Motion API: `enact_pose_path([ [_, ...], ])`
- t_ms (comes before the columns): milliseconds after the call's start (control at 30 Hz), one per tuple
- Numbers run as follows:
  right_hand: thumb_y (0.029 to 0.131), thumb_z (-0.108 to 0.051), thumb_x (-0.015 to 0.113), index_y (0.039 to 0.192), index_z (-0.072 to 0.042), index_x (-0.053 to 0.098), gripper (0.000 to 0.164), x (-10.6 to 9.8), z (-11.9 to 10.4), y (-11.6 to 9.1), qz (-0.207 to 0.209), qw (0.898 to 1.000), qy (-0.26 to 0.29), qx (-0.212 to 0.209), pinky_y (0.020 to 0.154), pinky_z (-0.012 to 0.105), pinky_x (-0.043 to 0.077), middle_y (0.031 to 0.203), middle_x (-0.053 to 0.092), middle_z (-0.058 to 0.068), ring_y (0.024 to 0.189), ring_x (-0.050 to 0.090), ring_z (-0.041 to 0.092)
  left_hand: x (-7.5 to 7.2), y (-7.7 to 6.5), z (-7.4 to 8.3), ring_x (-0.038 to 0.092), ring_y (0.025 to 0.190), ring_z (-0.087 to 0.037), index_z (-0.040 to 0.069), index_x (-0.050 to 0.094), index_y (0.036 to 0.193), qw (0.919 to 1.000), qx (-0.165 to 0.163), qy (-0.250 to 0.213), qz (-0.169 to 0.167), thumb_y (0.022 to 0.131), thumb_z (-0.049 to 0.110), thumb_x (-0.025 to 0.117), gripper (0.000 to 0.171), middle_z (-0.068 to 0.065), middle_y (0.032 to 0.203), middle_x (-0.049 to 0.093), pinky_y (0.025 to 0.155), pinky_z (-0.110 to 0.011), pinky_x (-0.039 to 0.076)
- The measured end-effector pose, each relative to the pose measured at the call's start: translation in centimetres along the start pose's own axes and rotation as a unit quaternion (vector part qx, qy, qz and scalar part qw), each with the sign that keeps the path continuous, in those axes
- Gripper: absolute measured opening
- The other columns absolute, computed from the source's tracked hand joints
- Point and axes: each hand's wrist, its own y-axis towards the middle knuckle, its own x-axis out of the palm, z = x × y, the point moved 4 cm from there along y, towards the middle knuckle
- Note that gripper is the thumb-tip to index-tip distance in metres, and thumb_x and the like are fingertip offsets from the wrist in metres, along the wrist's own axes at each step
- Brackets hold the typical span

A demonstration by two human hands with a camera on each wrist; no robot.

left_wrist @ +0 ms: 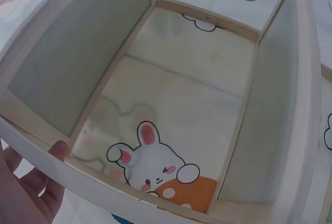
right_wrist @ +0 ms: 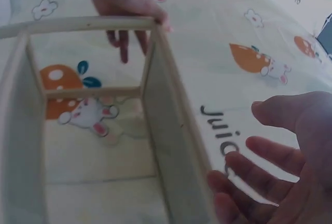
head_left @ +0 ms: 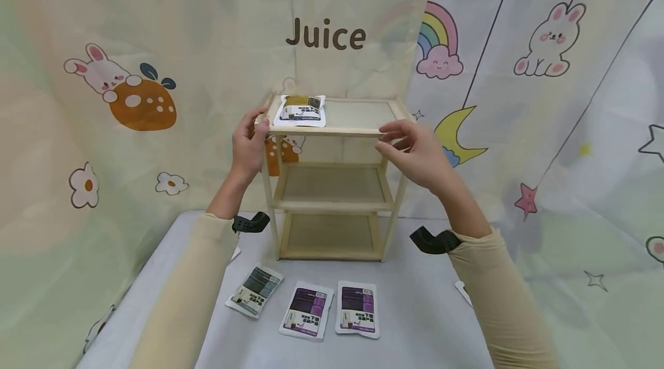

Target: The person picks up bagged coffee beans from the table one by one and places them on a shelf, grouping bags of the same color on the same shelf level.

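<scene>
A three-tier wooden shelf rack (head_left: 332, 206) stands on the table. My left hand (head_left: 250, 144) grips the left end of its top tier, and in the left wrist view the thumb (left_wrist: 59, 149) lies over the frame's edge. Close to the right front corner of that tier is my right hand (head_left: 415, 153). Its fingers are spread and loosely bent in the right wrist view, holding nothing; whether a fingertip touches the frame I cannot tell. A white pouch with a yellow label (head_left: 301, 111) lies on the left part of the top tier.
On the white table (head_left: 415, 311) before the rack lie a pouch with a grey-green label (head_left: 255, 290) and two purple-labelled pouches, one left (head_left: 306, 311), one right (head_left: 358, 309). A white item (head_left: 463, 292) shows partly behind the right sleeve. Printed cloth (head_left: 218, 40) hangs behind.
</scene>
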Motion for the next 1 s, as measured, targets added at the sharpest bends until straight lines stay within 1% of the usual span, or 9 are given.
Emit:
enact_pose_path([
  [100, 0.094, -0.029, 0.064, 0.121, -0.009, 0.062, 0.034, -0.1, 2.0, -1.9, -0.003, 1.000, 0.004, -0.006, 0.075, 0.037, 0.051, 0.110, 0.064, 0.008, 0.094, 0.062, 0.023, -0.1, -0.3, -0.1, 0.058, 0.103, -0.021, 0.013, 0.055, 0.135, 0.9999, -0.004, 0.008, -0.003, 0.097, 0.037, 0.050, 0.045, -0.009, 0.132, 0.056, 0.089, -0.037, 0.050],
  [167, 0.095, -0.028, 0.063, 0.121, -0.009, 0.062, 0.032, 0.0, 3.4, -3.1, -0.010, 1.000, 0.008, -0.010, 0.075, 0.035, 0.051, 0.110, 0.064, 0.008, 0.094, 0.063, 0.023, -0.1, -0.6, -0.3, 0.057, 0.105, -0.021, 0.014, 0.055, 0.136, 0.9998, -0.012, 0.016, -0.005, 0.098, 0.037, 0.049, 0.045, -0.008, 0.134, 0.055, 0.091, -0.039, 0.049],
  [267, 0.096, -0.023, 0.062, 0.122, -0.007, 0.062, 0.031, -0.2, 5.4, -5.0, -0.014, 1.000, 0.016, -0.019, 0.075, 0.030, 0.052, 0.110, 0.065, 0.009, 0.094, 0.063, 0.022, -0.1, -1.0, -0.5, 0.057, 0.107, -0.022, 0.015, 0.055, 0.137, 0.9995, -0.020, 0.022, -0.007, 0.098, 0.036, 0.049, 0.045, -0.008, 0.136, 0.053, 0.091, -0.036, 0.049],
  [400, 0.096, -0.020, 0.062, 0.122, -0.006, 0.061, 0.029, -1.1, 8.0, -7.3, -0.014, 1.000, -0.001, -0.016, 0.071, 0.026, 0.053, 0.110, 0.065, 0.008, 0.092, 0.063, 0.021, 0.2, -0.9, -0.4, 0.057, 0.106, -0.023, 0.016, 0.054, 0.137, 0.9996, -0.017, 0.021, -0.010, 0.098, 0.038, 0.049, 0.046, -0.009, 0.137, 0.053, 0.088, -0.032, 0.050],
  [500, 0.096, -0.019, 0.062, 0.122, -0.006, 0.061, 0.029, -1.7, 10.0, -9.0, -0.023, 1.000, -0.012, 0.003, 0.070, 0.026, 0.053, 0.109, 0.065, 0.008, 0.090, 0.063, 0.020, 0.2, -0.6, -0.2, 0.057, 0.105, -0.022, 0.015, 0.054, 0.137, 0.9998, -0.009, 0.015, -0.012, 0.098, 0.038, 0.049, 0.046, -0.008, 0.135, 0.054, 0.087, -0.032, 0.050],
  [633, 0.097, -0.017, 0.062, 0.122, -0.005, 0.061, 0.029, -2.1, 12.5, -11.1, -0.038, 0.999, -0.009, 0.030, 0.069, 0.027, 0.053, 0.106, 0.065, 0.010, 0.086, 0.063, 0.019, 0.1, -0.2, -0.1, 0.057, 0.103, -0.020, 0.015, 0.054, 0.136, 0.9998, -0.004, 0.013, -0.013, 0.098, 0.038, 0.050, 0.045, -0.008, 0.133, 0.055, 0.086, -0.029, 0.049],
  [800, 0.097, -0.022, 0.061, 0.124, -0.008, 0.060, 0.031, -2.3, 16.2, -13.6, -0.031, 0.997, -0.012, 0.072, 0.066, 0.028, 0.052, 0.105, 0.065, 0.009, 0.083, 0.063, 0.015, -0.2, -0.2, 0.0, 0.057, 0.104, -0.020, 0.015, 0.054, 0.137, 0.9999, -0.006, 0.007, -0.010, 0.098, 0.038, 0.050, 0.045, -0.010, 0.136, 0.053, 0.083, -0.025, 0.048],
  [900, 0.097, -0.023, 0.061, 0.127, -0.007, 0.059, 0.034, -2.2, 18.5, -14.9, -0.030, 0.995, -0.010, 0.091, 0.066, 0.028, 0.051, 0.106, 0.064, 0.010, 0.084, 0.062, 0.014, -0.3, -0.2, 0.1, 0.057, 0.103, -0.020, 0.015, 0.055, 0.136, 0.9999, -0.003, 0.008, -0.006, 0.097, 0.038, 0.050, 0.045, -0.009, 0.135, 0.053, 0.085, -0.027, 0.049],
  [1000, 0.097, -0.023, 0.061, 0.128, -0.005, 0.057, 0.036, -2.2, 20.8, -16.3, -0.033, 0.993, -0.005, 0.112, 0.067, 0.028, 0.051, 0.108, 0.063, 0.012, 0.085, 0.061, 0.014, 0.0, -0.1, 0.2, 0.057, 0.103, -0.019, 0.015, 0.055, 0.136, 0.9999, 0.003, 0.009, -0.005, 0.098, 0.038, 0.050, 0.045, -0.008, 0.135, 0.054, 0.087, -0.032, 0.050],
])
